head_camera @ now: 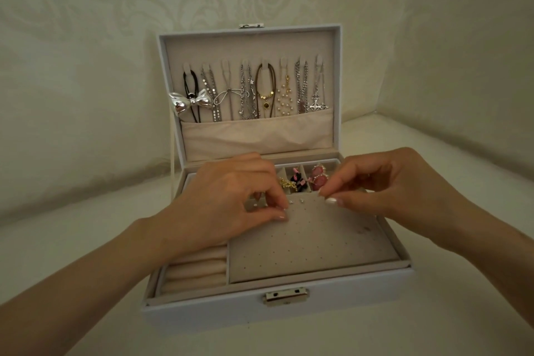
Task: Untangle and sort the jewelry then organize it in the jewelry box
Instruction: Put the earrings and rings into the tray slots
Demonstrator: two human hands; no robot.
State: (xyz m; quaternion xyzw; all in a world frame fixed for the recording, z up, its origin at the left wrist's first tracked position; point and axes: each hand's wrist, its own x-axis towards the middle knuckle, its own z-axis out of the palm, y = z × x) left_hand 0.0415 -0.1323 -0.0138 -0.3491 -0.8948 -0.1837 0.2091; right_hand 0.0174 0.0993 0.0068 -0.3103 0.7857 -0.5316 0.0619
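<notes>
A white leatherette jewelry box (pixel 346 295) stands open in the middle of the frame on a pale cream patterned cloth (pixel 86 66), its silver metal clasp (pixel 285 296) facing the lower edge. Its upright lid (pixel 248 40), in the upper centre, carries a row of hanging chain and cord necklaces (pixel 245 92) with their ends tucked into a beige fabric pocket (pixel 257 136). At the row's left end hangs a shiny silver bow pendant (pixel 190 102). In the tray below, a grey-beige perforated velvet earring pad (pixel 312 243) fills the right part. Cream velvet ring rolls (pixel 196 269) lie at the lower left. Small compartments behind the pad hold gold earrings (pixel 287 182), black and pink earrings (pixel 297 179) and round pink earrings (pixel 318 178). A few tiny silver studs (pixel 302 200) sit along the pad's upper edge. The left hand (pixel 228 199) rests over the tray's left side, fingers curled, thumb and forefinger pinching at a stud on the pad's upper left corner. The right hand (pixel 396 188) hovers at the pad's upper right, thumb and forefinger pressed together; what lies between them is too small to tell.
</notes>
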